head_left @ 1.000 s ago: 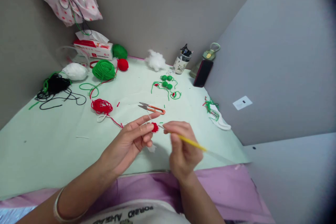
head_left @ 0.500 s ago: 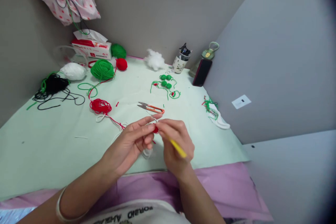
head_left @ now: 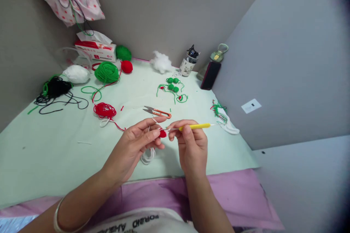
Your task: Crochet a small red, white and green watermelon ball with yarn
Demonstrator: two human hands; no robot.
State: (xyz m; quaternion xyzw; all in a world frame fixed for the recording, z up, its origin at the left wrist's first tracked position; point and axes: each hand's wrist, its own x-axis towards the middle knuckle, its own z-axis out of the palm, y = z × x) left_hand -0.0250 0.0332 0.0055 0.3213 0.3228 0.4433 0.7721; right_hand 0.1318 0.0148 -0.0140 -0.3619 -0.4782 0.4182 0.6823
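Observation:
Between thumb and fingers, my left hand (head_left: 142, 136) pinches a small red crochet piece (head_left: 163, 133) with white yarn at its edge. A strand of white yarn (head_left: 155, 119) runs over the left index finger. My right hand (head_left: 193, 145) grips a crochet hook (head_left: 195, 126) by its yellow handle, and the thin metal shaft points left to the red piece. Whether the tip sits inside a stitch is too small to tell. Loops of white yarn (head_left: 148, 156) hang below my left hand. Just beyond my fingers lie orange thread snips (head_left: 157, 112).
Red yarn (head_left: 105, 110), a green yarn ball (head_left: 107, 72) and tangled black yarn (head_left: 56, 88) lie at left. Several small green crochet balls (head_left: 173, 87) sit farther back, near white stuffing (head_left: 161, 62). A phone (head_left: 210, 75) leans on a bottle (head_left: 218, 54) at right.
My right hand has turned and shifted slightly right, so the hook, earlier slanting down toward me, now lies nearly level. My left hand still holds the red piece.

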